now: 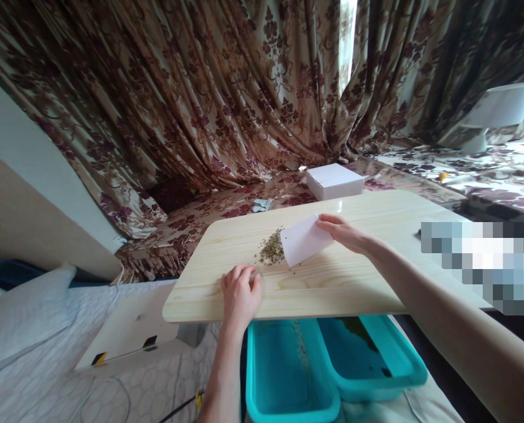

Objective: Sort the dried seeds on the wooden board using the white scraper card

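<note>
My right hand (339, 231) pinches a white card (306, 241) by its far right corner and holds it tilted above the pale wooden tabletop (341, 288). The card's left edge meets a loose heap of small greenish-brown bits (271, 247), too small to name. My left hand (241, 288) rests on the wood at the near left of that heap, fingers loosely bent, the thumb apart, and nothing visible in them. A few stray bits lie below the card.
Two turquoise tubs (292, 376) stand below the near table edge; the right one contains dark green material. A white box (335, 181) and a crumpled pale cloth (261, 205) lie beyond the table. A large carton (130, 329) is at left, a blurred patch (486, 258) at right.
</note>
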`<action>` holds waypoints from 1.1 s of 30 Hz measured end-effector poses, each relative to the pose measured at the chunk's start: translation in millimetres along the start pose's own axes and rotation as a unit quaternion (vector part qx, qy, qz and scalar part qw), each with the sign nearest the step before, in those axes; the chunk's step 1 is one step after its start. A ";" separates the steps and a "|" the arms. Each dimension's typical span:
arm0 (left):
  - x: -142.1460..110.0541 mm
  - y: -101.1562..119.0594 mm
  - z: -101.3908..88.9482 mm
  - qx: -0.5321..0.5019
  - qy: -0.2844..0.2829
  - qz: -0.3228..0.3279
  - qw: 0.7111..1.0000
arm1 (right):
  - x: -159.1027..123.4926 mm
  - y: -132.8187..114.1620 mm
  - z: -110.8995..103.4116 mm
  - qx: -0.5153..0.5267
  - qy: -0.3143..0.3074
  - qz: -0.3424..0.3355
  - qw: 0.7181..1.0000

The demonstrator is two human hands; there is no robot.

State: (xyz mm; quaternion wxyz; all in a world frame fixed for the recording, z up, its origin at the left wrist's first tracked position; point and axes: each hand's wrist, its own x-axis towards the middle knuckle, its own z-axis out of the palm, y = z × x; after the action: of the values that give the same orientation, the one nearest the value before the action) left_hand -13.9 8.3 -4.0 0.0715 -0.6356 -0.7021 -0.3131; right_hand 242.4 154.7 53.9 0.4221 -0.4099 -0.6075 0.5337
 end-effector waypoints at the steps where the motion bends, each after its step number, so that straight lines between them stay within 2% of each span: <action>1: 0.0 -0.2 0.0 0.001 0.000 0.000 1.000 | 0.0 -0.6 0.0 0.000 0.002 -0.001 1.000; 13: 0.0 1.6 -1.1 -0.003 -0.006 -0.004 1.000 | 0.3 1.1 2.8 -0.008 -0.029 0.010 0.999; 25: -0.9 0.4 -0.5 -0.001 0.000 -0.002 1.000 | -0.4 4.0 -11.7 0.004 0.029 0.010 1.000; 33: -0.8 1.1 0.0 -0.001 0.002 -0.004 1.000 | -5.8 11.8 -16.2 0.017 -0.006 0.038 0.999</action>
State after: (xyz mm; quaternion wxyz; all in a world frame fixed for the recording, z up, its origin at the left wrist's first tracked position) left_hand -12.7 7.6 -4.0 0.0710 -0.6327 -0.7039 -0.3151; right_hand 260.1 155.2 43.0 0.4043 -0.4225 -0.5850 0.5620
